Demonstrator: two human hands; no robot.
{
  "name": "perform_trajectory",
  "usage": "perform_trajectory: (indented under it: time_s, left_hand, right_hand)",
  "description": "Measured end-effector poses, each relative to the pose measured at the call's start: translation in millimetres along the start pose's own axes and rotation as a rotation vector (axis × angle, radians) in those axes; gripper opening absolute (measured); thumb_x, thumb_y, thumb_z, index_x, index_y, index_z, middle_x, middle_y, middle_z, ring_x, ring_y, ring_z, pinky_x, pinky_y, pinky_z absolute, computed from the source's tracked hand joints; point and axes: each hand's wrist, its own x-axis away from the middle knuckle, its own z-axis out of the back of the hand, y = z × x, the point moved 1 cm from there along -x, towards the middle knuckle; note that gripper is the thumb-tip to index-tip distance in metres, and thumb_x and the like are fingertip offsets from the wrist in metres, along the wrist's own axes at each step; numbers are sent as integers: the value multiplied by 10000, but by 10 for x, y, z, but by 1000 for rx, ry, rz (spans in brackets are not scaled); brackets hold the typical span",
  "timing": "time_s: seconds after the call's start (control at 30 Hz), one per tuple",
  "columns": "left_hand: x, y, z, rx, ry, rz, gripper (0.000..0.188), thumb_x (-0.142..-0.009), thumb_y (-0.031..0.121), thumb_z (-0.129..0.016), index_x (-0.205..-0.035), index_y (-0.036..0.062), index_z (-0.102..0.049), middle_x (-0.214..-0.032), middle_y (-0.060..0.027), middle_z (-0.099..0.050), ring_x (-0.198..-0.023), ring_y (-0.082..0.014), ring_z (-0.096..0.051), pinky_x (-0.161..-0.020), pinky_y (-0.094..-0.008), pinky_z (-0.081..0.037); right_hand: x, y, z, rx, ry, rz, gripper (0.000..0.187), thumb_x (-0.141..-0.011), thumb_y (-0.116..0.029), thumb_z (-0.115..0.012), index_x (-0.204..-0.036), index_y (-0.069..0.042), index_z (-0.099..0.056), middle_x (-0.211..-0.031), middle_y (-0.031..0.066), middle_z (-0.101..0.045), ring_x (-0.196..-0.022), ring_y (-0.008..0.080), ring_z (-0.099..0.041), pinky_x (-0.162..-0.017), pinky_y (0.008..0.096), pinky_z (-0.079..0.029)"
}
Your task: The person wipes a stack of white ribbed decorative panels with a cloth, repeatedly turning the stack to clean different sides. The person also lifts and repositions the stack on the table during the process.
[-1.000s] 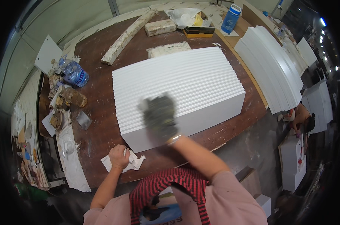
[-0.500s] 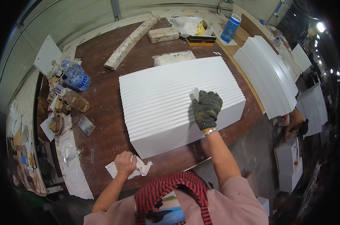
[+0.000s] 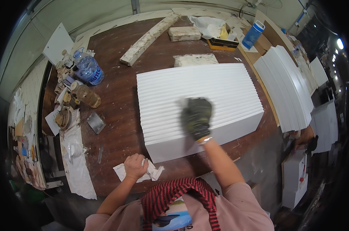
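The step in hand looks to be a rubbing or wiping pass over the ridged top of a white stack (image 3: pixel 220 86), which lies on the brown counter (image 3: pixel 118 104) in front of the person. The right hand (image 3: pixel 198 118), in a dark glove, is on or just over that top, a little left of its middle and toward the near edge. It is blurred, with a pale scrap (image 3: pixel 184 103) at its left side; I cannot tell whether its grip is clamped on the scrap or merely against it. The bare left hand (image 3: pixel 136 166) rests with curled fingers on a crumpled white cloth (image 3: pixel 156 173) just beside the stack's near left corner; whether that grip pinches the cloth cannot be told either.

As a judgement, the next move calls for light, even pressure along the ridges, so that the layers stay flush, and for reaching the far rows, well apart from the glove.

Against the frame half a second ago, the right hand is farther left along the stack and more smeared by motion. The left hand stays on the cloth. Everything sits farther right in the view, which suggests a turn of the head
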Motion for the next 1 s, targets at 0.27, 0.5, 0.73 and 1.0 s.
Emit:
perform_trajectory:
  time_s: [0.27,0.5,0.73,1.0]
  left_hand:
    - [-25,16,47,42,-13,-17,165,-750,185,-742,-794,93,-612,-720,-79,-550,-658,-300,-577,-602,-426,-433]
    - [-35,18,58,32,-6,-2,178,-778,222,-726,-734,129,-581,-702,-57,-541,-665,-258,-603,-606,-403,-444]
    - [-31,8,57,24,-24,-11,182,-773,221,-732,-730,130,-579,-698,-54,-535,-660,-255,-600,-607,-396,-447]
    - [-38,8,53,36,-22,-7,185,-768,214,-730,-722,128,-573,-680,-59,-526,-643,-257,-592,-595,-402,-440]
  right_hand:
    - [-130,-351,-165,-128,-152,-48,493,-898,-243,-619,-1353,-63,-558,-1099,130,-630,-1022,316,-590,-1068,505,-386]
    - [-202,-832,-452,-158,-435,19,313,-831,-196,-623,-1105,-58,-683,-957,141,-629,-992,354,-583,-997,540,-406]
    - [-521,-367,-248,-195,-178,-130,262,-822,-236,-686,-1022,-66,-691,-937,131,-662,-945,317,-607,-976,456,-436]
    - [-291,-779,-868,-184,-228,135,149,-812,-219,-660,-897,-97,-648,-844,112,-629,-873,308,-592,-822,468,-424]
